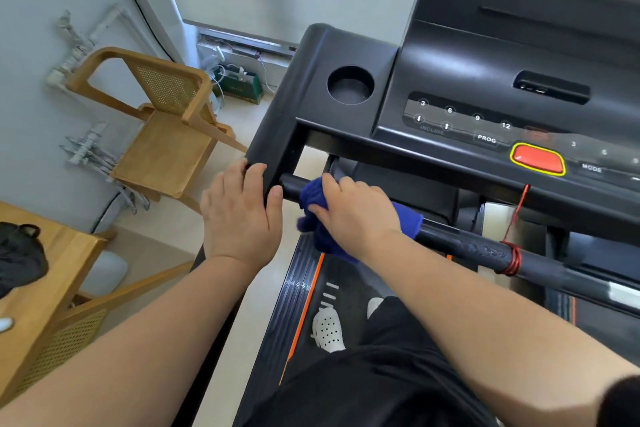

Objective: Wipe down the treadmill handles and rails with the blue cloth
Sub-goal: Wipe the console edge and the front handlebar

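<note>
A black treadmill crossbar handle (pixel 460 243) runs from the left upright down to the right under the console. My right hand (pixel 353 215) presses the blue cloth (pixel 315 198) around the bar near its left end; the cloth wraps the bar and hangs below it. My left hand (pixel 242 211) grips the black left upright rail (pixel 273 135), with the thumb beside the bar's left end. Red cord (pixel 512 258) is wound round the bar further right.
The console (pixel 485 121) with a cup holder (pixel 350 85), buttons and a red stop key (pixel 537 159) sits above the bar. A wooden chair (pixel 162 135) and a wooden table (pixel 41 288) stand to the left. My feet in white shoes (pixel 327 329) are on the belt.
</note>
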